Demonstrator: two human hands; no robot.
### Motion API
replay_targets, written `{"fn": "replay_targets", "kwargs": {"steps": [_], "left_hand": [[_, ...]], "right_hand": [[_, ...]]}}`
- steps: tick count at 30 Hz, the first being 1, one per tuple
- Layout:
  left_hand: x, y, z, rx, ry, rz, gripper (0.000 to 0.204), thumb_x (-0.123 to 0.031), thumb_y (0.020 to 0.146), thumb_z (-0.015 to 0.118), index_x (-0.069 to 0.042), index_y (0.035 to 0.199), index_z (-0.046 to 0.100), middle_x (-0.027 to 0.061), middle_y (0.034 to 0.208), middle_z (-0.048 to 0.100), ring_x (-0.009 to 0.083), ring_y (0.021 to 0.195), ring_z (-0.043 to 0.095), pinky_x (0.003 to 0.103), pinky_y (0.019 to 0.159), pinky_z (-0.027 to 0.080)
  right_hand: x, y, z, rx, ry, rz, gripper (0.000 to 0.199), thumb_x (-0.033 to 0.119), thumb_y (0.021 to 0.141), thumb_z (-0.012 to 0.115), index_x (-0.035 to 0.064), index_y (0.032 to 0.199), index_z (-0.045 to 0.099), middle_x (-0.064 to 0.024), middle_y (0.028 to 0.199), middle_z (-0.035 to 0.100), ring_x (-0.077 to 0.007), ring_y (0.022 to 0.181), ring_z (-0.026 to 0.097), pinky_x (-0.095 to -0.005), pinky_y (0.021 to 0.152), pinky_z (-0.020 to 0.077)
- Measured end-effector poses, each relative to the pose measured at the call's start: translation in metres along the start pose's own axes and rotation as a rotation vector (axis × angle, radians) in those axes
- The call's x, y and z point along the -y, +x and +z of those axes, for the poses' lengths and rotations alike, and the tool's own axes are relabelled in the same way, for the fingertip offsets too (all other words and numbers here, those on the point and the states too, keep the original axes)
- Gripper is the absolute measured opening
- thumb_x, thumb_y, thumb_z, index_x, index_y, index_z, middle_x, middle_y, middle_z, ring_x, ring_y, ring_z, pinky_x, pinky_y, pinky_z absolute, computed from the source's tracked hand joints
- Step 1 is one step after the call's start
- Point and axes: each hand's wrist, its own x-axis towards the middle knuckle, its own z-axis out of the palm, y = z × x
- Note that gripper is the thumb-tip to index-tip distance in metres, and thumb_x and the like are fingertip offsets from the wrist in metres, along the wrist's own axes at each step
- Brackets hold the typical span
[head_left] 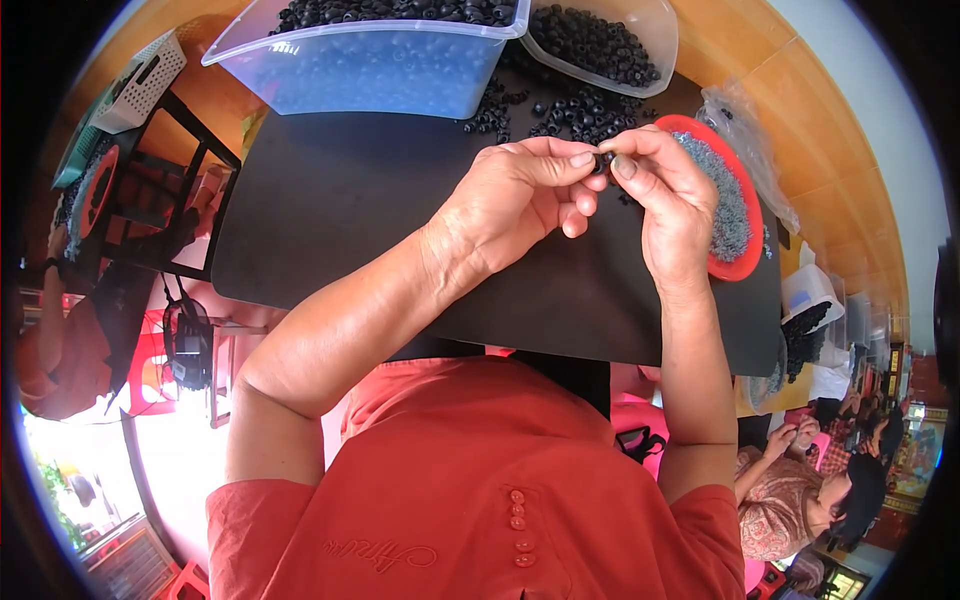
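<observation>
My left hand (515, 195) and my right hand (665, 195) meet above a black mat (350, 200). Together their fingertips pinch one small black ring-shaped part (604, 160). Loose black ring parts (570, 115) lie scattered on the mat just beyond my hands. To the right of my right hand sits a red round tray (742, 265) filled with small grey metal pieces (725, 205).
A clear plastic tub (370, 65) of black parts stands at the far edge, with a rounded clear container (610, 40) of black parts beside it. A crumpled plastic bag (750, 130) lies by the tray. Other people sit at the left and lower right.
</observation>
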Motion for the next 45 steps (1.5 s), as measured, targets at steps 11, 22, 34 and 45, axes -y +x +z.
{"fn": "replay_targets", "kwargs": {"steps": [11, 22, 34, 45], "left_hand": [[0.002, 0.001, -0.001, -0.024, -0.054, -0.022, 0.011, -0.005, 0.094, 0.057, 0.004, 0.100, 0.059, 0.0140, 0.086, 0.065, 0.0206, 0.069, 0.062, 0.033, 0.058, 0.049], [0.004, 0.001, -0.001, -0.067, -0.036, 0.020, 0.011, -0.005, 0.094, 0.058, 0.003, 0.100, 0.059, 0.0133, 0.088, 0.065, 0.0214, 0.075, 0.064, 0.032, 0.065, 0.050], [0.006, -0.002, -0.002, -0.077, -0.044, 0.035, 0.009, -0.005, 0.094, 0.057, 0.002, 0.099, 0.058, 0.0132, 0.091, 0.065, 0.0220, 0.085, 0.063, 0.034, 0.079, 0.050], [0.007, 0.000, -0.003, -0.089, -0.117, 0.068, 0.014, -0.005, 0.090, 0.063, 0.000, 0.102, 0.056, 0.0124, 0.097, 0.064, 0.0231, 0.093, 0.064, 0.041, 0.093, 0.048]], "right_hand": [[0.000, -0.005, 0.002, -0.007, -0.213, -0.134, 0.012, -0.002, 0.088, 0.064, -0.0038, 0.099, 0.066, -0.0045, 0.093, 0.060, -0.0105, 0.086, 0.057, -0.0223, 0.078, 0.0454], [-0.010, -0.009, 0.013, -0.162, -0.233, -0.140, 0.007, -0.002, 0.088, 0.065, -0.0033, 0.094, 0.064, -0.0048, 0.088, 0.063, -0.0099, 0.080, 0.063, -0.0226, 0.074, 0.0506], [-0.010, -0.009, 0.016, -0.128, -0.315, -0.227, 0.008, -0.004, 0.087, 0.063, -0.0039, 0.096, 0.063, -0.0057, 0.089, 0.061, -0.0105, 0.079, 0.060, -0.0238, 0.071, 0.0493], [-0.018, -0.009, 0.025, -0.225, -0.670, -0.508, 0.030, -0.002, 0.070, 0.072, 0.0019, 0.097, 0.059, -0.0090, 0.087, 0.057, -0.0199, 0.067, 0.059, -0.0317, 0.060, 0.0482]]}}
